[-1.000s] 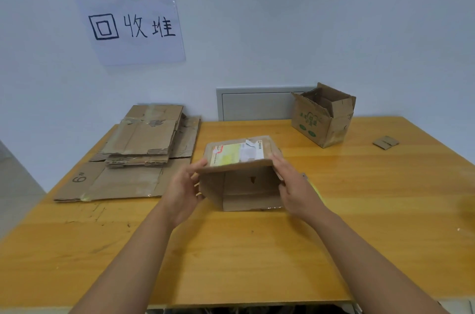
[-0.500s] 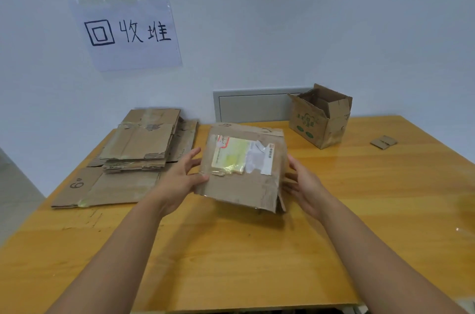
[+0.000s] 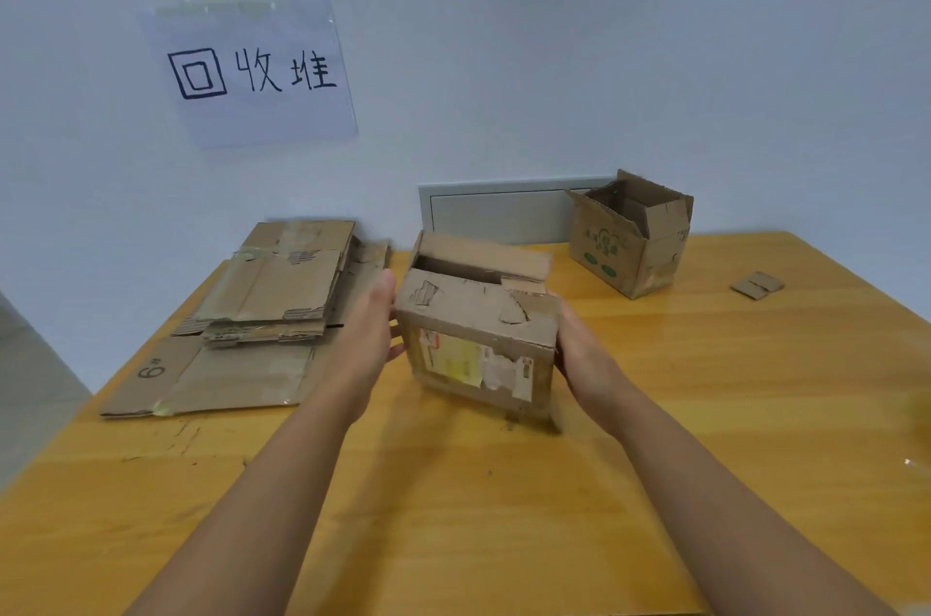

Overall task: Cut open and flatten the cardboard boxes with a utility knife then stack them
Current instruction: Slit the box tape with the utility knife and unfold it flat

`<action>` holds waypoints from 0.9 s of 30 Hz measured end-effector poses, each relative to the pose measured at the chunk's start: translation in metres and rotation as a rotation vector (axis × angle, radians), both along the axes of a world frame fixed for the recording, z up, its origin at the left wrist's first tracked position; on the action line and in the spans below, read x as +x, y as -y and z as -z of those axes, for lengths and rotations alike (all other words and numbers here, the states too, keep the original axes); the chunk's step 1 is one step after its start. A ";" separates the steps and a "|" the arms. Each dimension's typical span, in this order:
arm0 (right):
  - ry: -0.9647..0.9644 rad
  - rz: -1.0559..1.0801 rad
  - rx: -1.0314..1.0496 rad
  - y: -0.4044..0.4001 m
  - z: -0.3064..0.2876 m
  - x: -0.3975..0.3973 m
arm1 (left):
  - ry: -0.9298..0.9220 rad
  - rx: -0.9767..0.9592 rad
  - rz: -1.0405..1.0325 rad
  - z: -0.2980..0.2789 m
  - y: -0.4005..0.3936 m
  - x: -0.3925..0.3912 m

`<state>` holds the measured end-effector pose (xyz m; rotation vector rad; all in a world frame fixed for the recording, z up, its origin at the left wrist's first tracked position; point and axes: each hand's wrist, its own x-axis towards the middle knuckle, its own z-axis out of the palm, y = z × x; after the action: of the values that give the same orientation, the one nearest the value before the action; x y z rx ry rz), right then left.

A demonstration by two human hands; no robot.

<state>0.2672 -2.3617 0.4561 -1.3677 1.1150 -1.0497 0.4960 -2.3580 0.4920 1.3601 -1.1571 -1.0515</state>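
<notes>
A small brown cardboard box (image 3: 478, 313) with a torn shipping label on its near face is held just above the wooden table (image 3: 705, 414). Its top flaps are partly open. My left hand (image 3: 365, 338) grips its left side, thumb on top at the upper left corner. My right hand (image 3: 584, 353) holds its right side, with the fingers hidden behind the box. A stack of flattened cardboard (image 3: 262, 308) lies at the table's far left. No utility knife is visible.
An open cardboard box with green print (image 3: 629, 242) stands at the back right against the wall. A small cardboard scrap (image 3: 757, 285) lies far right. A paper sign (image 3: 249, 71) hangs on the wall above the stack. A grey wall panel (image 3: 499, 212) sits behind the table.
Both hands have turned the small box: its labelled face went from facing up to facing me, and the partly open flaps now point upward.
</notes>
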 end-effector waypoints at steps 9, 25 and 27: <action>-0.263 -0.010 -0.106 -0.008 -0.027 -0.007 | 0.126 0.027 -0.020 -0.010 0.004 0.003; 0.020 0.149 -0.111 -0.015 -0.038 -0.003 | -0.200 -0.112 0.165 -0.012 -0.005 0.008; -0.024 0.140 -0.190 -0.013 -0.037 -0.004 | -0.278 -0.117 0.156 -0.011 -0.002 0.012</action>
<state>0.2631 -2.3491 0.4926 -1.4706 1.1656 -1.2697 0.5085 -2.3556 0.5033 1.0085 -1.1100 -1.2216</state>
